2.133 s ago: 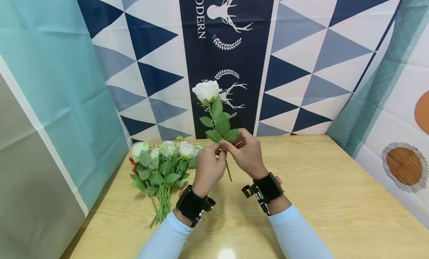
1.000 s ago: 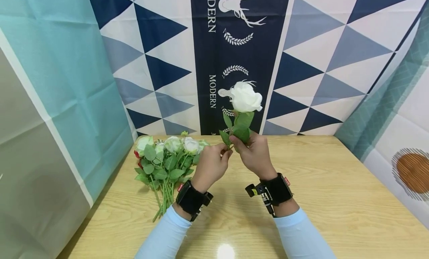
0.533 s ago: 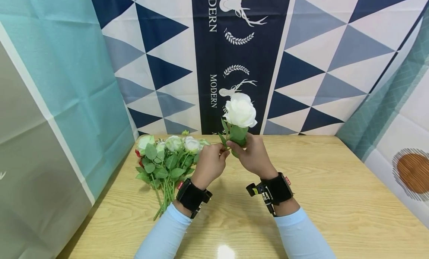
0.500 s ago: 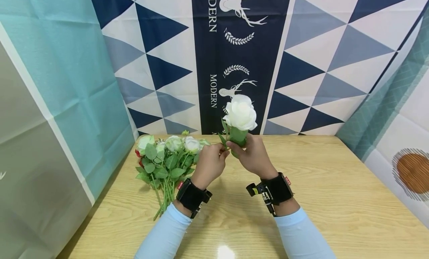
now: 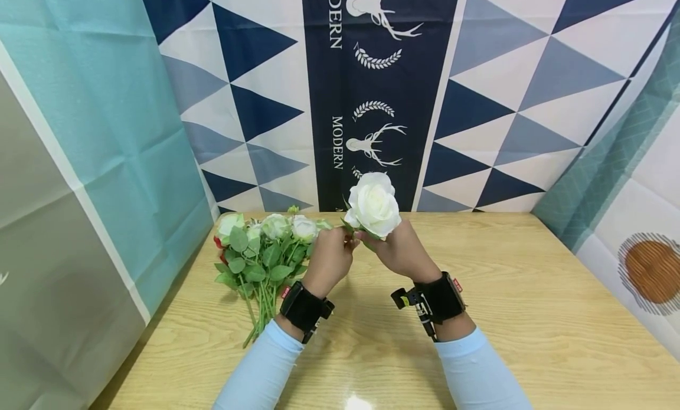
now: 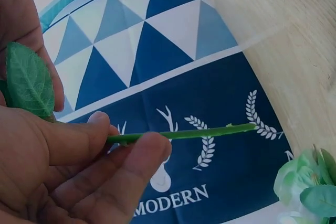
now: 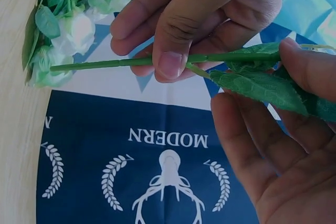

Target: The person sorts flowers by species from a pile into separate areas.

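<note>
A single white rose [image 5: 373, 205] is held up over the table, its bloom tilted toward the head camera. My left hand [image 5: 330, 262] pinches the green stem [image 6: 210, 131] between thumb and fingers; the bare lower end sticks out past them in the left wrist view. Farther up the stem, my right hand [image 5: 406, 253] grips it by the green leaves [image 7: 257, 90], the thumb pressed on top. In the head view the bloom hides most of the leaves and the right fingertips.
A bunch of white and pale green roses [image 5: 265, 256], with a little red at its left, lies on the wooden table [image 5: 510, 304] left of my hands. A patterned cloth [image 5: 255, 103] hangs behind the table, and a teal curtain [image 5: 122, 133] at the left.
The rose was seen from the side, bloom up and stem end visible; its bloom has since tipped forward and down toward the head camera. Both hands keep their hold on it.
</note>
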`<action>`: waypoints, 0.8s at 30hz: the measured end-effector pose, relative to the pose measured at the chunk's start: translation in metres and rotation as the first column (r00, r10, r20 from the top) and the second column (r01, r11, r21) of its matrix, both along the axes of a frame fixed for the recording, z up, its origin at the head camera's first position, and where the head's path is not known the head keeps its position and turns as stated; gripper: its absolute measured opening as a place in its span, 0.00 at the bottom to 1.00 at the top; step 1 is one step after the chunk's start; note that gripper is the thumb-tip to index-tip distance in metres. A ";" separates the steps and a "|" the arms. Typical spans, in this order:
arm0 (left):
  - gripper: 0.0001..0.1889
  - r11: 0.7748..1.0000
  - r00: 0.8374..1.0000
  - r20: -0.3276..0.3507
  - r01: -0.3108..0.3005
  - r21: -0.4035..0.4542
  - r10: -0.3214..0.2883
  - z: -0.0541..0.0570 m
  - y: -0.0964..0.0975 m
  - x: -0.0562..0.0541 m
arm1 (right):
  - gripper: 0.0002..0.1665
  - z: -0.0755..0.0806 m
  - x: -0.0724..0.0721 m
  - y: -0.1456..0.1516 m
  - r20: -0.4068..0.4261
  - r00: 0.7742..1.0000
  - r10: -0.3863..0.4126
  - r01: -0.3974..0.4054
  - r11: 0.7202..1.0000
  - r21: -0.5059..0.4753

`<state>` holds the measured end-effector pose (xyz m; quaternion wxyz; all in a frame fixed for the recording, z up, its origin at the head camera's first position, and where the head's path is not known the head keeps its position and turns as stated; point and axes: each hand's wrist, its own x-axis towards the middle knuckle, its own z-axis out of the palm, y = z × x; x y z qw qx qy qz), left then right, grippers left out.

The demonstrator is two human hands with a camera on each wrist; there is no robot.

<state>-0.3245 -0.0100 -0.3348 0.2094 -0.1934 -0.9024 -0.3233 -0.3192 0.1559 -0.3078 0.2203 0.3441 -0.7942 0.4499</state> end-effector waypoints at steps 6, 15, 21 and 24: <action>0.07 1.000 0.999 -0.045 -0.001 -0.021 0.000 0.000 -0.001 0.001 | 0.24 0.003 0.002 -0.002 -0.004 1.000 -0.020 0.020 1.000 -0.011; 0.06 0.998 0.992 -0.123 0.032 -0.062 -0.039 0.003 0.001 0.005 | 0.15 0.001 0.000 0.000 0.015 0.992 -0.122 0.122 0.992 -0.009; 0.07 0.995 0.983 -0.157 0.094 -0.013 -0.095 0.006 0.002 0.007 | 0.14 0.001 -0.001 0.000 -0.009 0.989 -0.147 0.146 0.985 -0.087; 0.09 0.994 0.978 -0.178 0.113 -0.002 -0.112 0.009 0.003 0.009 | 0.13 0.001 -0.002 -0.001 -0.025 0.991 -0.135 0.131 0.985 -0.114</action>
